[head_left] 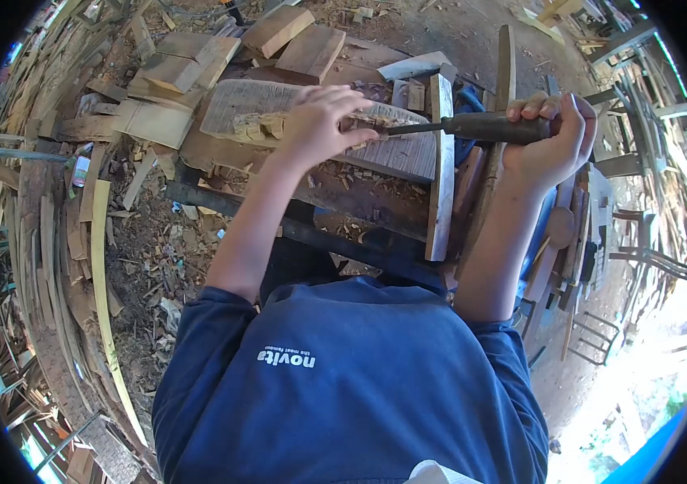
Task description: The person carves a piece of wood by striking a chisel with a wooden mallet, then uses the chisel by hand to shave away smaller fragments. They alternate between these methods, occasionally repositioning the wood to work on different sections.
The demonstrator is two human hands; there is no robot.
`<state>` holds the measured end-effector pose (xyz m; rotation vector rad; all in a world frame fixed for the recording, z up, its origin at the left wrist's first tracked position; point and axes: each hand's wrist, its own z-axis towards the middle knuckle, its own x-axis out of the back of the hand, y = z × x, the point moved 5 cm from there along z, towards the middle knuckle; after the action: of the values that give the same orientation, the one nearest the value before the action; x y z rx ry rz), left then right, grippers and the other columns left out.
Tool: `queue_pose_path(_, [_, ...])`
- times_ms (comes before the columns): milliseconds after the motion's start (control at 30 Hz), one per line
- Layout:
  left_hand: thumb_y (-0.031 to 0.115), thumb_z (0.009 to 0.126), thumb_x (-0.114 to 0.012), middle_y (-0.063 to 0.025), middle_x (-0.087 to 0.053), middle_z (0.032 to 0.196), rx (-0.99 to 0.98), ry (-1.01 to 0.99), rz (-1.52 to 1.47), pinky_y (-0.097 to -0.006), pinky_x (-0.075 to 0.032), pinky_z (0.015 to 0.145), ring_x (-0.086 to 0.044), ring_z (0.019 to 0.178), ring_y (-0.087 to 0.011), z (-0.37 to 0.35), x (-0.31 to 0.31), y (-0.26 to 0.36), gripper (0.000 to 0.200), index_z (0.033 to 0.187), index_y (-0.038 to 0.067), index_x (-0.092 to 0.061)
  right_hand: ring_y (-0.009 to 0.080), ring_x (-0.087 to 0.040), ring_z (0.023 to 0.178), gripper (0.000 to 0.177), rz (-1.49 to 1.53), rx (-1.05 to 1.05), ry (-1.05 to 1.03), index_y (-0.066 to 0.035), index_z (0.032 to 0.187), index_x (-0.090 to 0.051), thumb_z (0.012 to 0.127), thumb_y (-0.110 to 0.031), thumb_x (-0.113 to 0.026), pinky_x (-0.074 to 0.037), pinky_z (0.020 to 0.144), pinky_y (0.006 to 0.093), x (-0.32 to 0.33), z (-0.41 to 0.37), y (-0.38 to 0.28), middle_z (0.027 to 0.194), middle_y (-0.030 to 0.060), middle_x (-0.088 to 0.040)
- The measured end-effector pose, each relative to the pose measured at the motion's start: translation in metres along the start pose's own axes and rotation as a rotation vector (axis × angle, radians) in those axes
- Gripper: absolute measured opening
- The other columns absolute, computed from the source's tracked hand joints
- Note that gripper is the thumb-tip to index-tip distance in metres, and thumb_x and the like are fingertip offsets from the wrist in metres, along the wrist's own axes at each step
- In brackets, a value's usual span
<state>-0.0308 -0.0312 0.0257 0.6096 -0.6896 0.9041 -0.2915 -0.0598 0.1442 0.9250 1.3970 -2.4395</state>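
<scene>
The right hand [549,147] wraps the chisel's [484,127] handle, apparently for pushing lengthwise, while the left hand [319,121] curves over the notched wood [258,126] on the grey board [396,156], perhaps steadying it, its grip impossible to tell

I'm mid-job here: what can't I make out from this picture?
All in the head view:
- Tip of the dark-handled tool with a thin metal shaft: too small to make out beside the left hand.
- Part of the pale yellow, rough-cut wooden piece: hidden by the left hand.
- Tool handle's far end: covered by the right hand.
- White, smooth-looking object: cut off by the bottom edge.
</scene>
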Motion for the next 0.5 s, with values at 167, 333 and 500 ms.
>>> queue_pose_path(167, [0.015,0.086,-0.070,-0.0091,-0.074,0.088,0.573,-0.086,-0.528,-0.0403,-0.054,0.076,-0.071,0.085,-0.0270,-0.013,-0.047,-0.019,0.008,0.092,0.009,-0.071,0.0170,-0.053,0.059,0.011,-0.073,0.107,-0.123,-0.003,0.098,-0.048,0.089,-0.006,-0.054,-0.051,0.053,0.0364,-0.014,-0.025,-0.006,0.070,0.0086,-0.052])
queue_pose_path(333, [0.019,0.091,-0.068,-0.0124,-0.069,0.082,0.581,0.220,-0.579,-0.0394,-0.053,0.070,-0.070,0.081,-0.0290,-0.002,-0.034,-0.028,0.017,0.086,0.003,-0.066,0.0161,-0.055,0.064,0.018,0.029,0.069,-0.238,-0.005,0.104,-0.048,0.089,0.000,-0.056,-0.052,0.057,0.0358,-0.017,-0.046,0.006,0.077,0.0100,-0.057])
queue_pose_path(500, [0.016,0.087,-0.071,-0.0134,-0.070,0.081,0.418,-0.159,-0.517,-0.0403,-0.053,0.073,-0.068,0.079,-0.0310,-0.004,-0.023,-0.014,0.018,0.081,0.000,-0.066,0.0156,-0.055,0.061,0.008,0.057,0.040,-0.243,-0.004,0.094,-0.051,0.088,0.000,-0.056,-0.051,0.058,0.0336,-0.022,-0.056,0.012,0.072,0.0094,-0.057])
